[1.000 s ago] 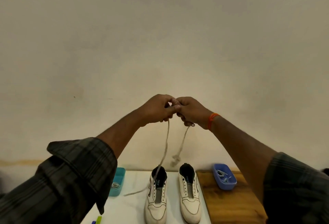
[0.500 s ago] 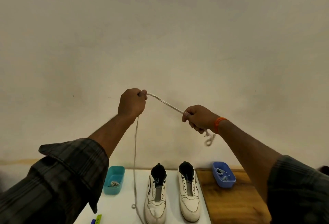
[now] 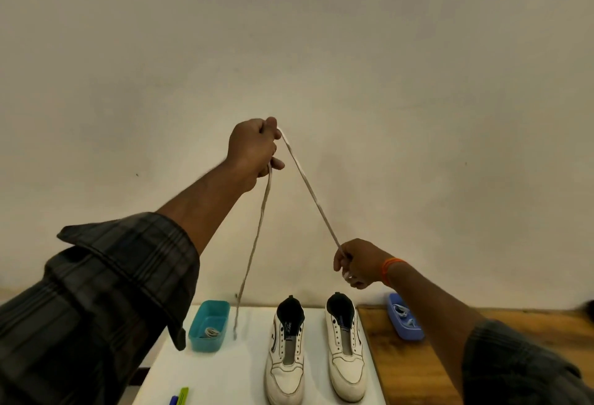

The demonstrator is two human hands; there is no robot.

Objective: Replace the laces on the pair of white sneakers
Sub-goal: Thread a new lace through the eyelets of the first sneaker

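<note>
Your left hand [image 3: 254, 150] is raised high in front of the wall, fingers curled round a lace [image 3: 308, 190]. Your right hand [image 3: 358, 264] sits lower and to the right, pinching the same lace. Between the two the lace runs taut and straight, which looks like you pulling it out to its full length, perhaps to smooth it or find its middle. The rest of it hangs slack from your left hand, its free end dangling just above the tabletop [image 3: 225, 372], close to the teal bin [image 3: 209, 326].

Both sneakers [image 3: 316, 345] stand side by side on the white tabletop, toes towards you, tongues exposed and eyelets bare, so neither is laced yet. They sit directly below your hands, handy for threading.

The teal bin holds a coiled lace; the blue bin [image 3: 403, 321] on the wooden surface to the right holds something pale that I cannot make out. Keeping them on opposite sides probably separates old laces from new, though which is which I cannot tell. Two markers [image 3: 180, 398] lie at the near edge.
</note>
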